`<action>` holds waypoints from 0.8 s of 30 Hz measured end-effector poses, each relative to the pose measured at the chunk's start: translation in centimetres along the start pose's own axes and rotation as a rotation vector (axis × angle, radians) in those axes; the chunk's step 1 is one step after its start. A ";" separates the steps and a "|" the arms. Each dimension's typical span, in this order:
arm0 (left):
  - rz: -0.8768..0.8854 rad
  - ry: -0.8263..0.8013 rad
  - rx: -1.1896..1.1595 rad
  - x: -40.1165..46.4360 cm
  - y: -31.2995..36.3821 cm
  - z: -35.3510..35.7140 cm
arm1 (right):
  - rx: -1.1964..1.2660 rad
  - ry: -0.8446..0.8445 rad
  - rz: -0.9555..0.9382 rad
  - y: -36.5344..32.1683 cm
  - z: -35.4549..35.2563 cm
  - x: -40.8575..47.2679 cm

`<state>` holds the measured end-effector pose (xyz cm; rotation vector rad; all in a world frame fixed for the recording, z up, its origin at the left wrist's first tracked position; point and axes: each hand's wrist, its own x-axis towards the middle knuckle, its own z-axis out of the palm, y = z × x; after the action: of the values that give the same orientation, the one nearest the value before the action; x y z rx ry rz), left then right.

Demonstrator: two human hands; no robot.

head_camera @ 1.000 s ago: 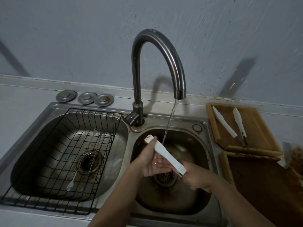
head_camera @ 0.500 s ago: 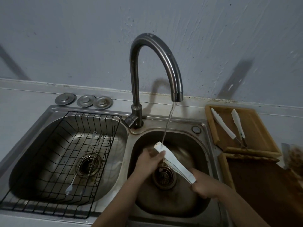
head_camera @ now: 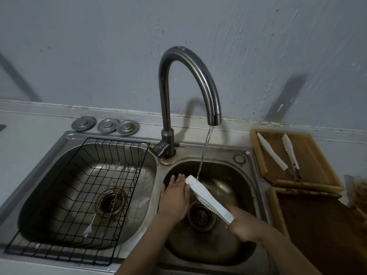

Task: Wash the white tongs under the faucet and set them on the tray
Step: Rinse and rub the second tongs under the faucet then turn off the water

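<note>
My right hand [head_camera: 243, 227] grips the lower end of the white tongs [head_camera: 208, 198] over the right sink basin [head_camera: 234, 175]. The tongs slant up to the left, and their upper tip sits under the water stream from the curved metal faucet [head_camera: 200, 76]. My left hand [head_camera: 176, 193] is spread flat with fingers apart, its palm side against the tongs' upper part. A wooden tray [head_camera: 317, 155] at the right of the sink carries two more white tongs [head_camera: 272, 151] [head_camera: 290, 151].
The left basin holds a black wire rack [head_camera: 83, 195] with a fork and other thin utensils [head_camera: 105, 201] in it. Three metal drain lids [head_camera: 106, 125] lie behind it. A second, darker wooden tray [head_camera: 321, 225] sits in front of the first.
The tongs have swung so that their upper tip is under the stream. My left hand has opened and slid up along them. My right hand has shifted slightly right.
</note>
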<state>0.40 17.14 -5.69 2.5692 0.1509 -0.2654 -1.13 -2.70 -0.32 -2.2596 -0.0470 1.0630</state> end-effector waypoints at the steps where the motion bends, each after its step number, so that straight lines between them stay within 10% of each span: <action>1: -0.039 -0.019 0.007 0.2 -0.4 -0.3 | 0.007 0.010 0.006 0.1 -0.1 0.0; 9: 0.212 0.376 -0.312 -0.3 0.9 -1.8 | 0.069 0.016 -0.027 -0.2 -0.5 0.0; 12: 0.452 0.238 0.079 0.1 1.5 -0.9 | 0.121 0.035 -0.026 -1.2 -0.5 0.0; 24: 0.742 0.302 -0.108 -3.0 0.3 1.3 | 0.066 0.246 -0.183 -2.7 -0.2 1.3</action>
<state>-2.65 16.05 -5.92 2.3513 -0.6478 0.3961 0.49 -0.26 0.35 -2.2609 -0.1120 0.6775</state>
